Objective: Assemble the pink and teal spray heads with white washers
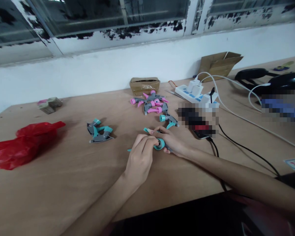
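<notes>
My right hand (174, 141) is wrapped round a grey and teal trigger spray head (159, 144), with its round teal collar facing me. My left hand (140, 155) is closed, its fingertips pinched at that collar's opening. A teal tip (129, 150) pokes out left of my left hand; what it belongs to is hidden. To the left lie a couple of grey and teal spray heads (99, 131), touching each other. Another teal and grey spray head (169, 120) rests just beyond my right hand. Behind it sits a pile of several pink and grey spray heads (152, 102).
A small cardboard box (145, 86) stands against the wall, and a larger open one (218, 65) at the back right. A white power strip (196, 95) trails cables rightward. A phone-like device (203, 133), partly blurred, lies right. On the left is a red plastic bag (27, 142).
</notes>
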